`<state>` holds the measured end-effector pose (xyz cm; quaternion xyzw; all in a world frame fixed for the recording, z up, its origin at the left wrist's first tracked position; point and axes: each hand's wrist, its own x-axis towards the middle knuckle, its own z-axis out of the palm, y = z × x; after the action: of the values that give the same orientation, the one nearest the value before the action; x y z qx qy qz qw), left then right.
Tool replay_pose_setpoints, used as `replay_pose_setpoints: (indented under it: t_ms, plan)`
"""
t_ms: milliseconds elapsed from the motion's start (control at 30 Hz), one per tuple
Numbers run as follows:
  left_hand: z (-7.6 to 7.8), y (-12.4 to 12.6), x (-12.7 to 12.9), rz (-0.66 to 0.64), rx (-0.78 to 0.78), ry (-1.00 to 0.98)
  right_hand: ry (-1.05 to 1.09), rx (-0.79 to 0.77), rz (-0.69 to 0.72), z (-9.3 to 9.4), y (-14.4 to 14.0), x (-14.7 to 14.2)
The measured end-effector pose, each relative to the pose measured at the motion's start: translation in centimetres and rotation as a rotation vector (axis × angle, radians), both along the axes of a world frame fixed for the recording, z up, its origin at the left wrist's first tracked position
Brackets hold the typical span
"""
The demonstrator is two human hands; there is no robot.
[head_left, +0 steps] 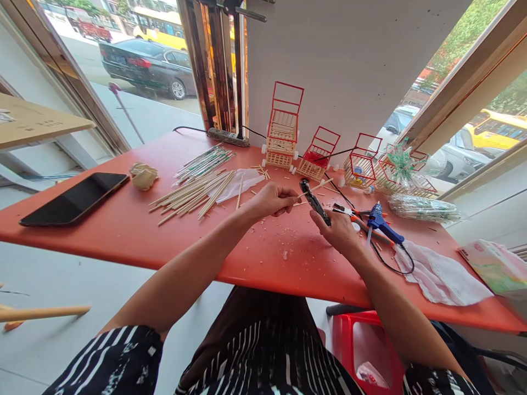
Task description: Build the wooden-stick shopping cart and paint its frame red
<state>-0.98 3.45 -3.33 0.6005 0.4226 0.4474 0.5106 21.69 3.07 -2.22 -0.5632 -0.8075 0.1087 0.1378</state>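
Observation:
My left hand (272, 199) pinches a thin wooden stick (317, 187) that points right, above the orange table (123, 230). My right hand (337, 229) grips black cutting pliers (314, 201), whose jaws meet the stick near its middle. A loose pile of wooden sticks (193, 193) lies left of my left hand. A blue glue gun (381, 220) with a black cord rests just right of my right hand, beside orange-handled scissors (358, 215).
Several small red-and-wood stick carts (283, 129) stand along the far edge by a power strip (228, 137). A black phone (76, 197) lies at the left, crumpled paper (144, 176) beside it. White cloth (440, 277) and a tissue pack (494, 266) sit right. A red stool (362, 345) is below.

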Motion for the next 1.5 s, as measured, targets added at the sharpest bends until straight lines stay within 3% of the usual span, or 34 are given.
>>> replay_pose_setpoints:
  t_ms: [867, 1067, 1267, 1500]
  plan:
    - [0.0, -0.2, 0.1, -0.004, 0.05, -0.002, 0.088, 0.02, 0.03, -0.3, -0.2, 0.1]
    - [0.2, -0.3, 0.1, -0.004, 0.034, -0.009, 0.104, 0.133, 0.067, -1.1, 0.0, 0.2]
    - [0.4, -0.4, 0.1, 0.015, 0.03, 0.012, 0.084, 0.151, 0.053, -1.2, 0.1, 0.1]
    - [0.4, -0.3, 0.4, 0.105, 0.078, 0.075, 0.124, 0.065, 0.039, -0.8, 0.2, 0.0]
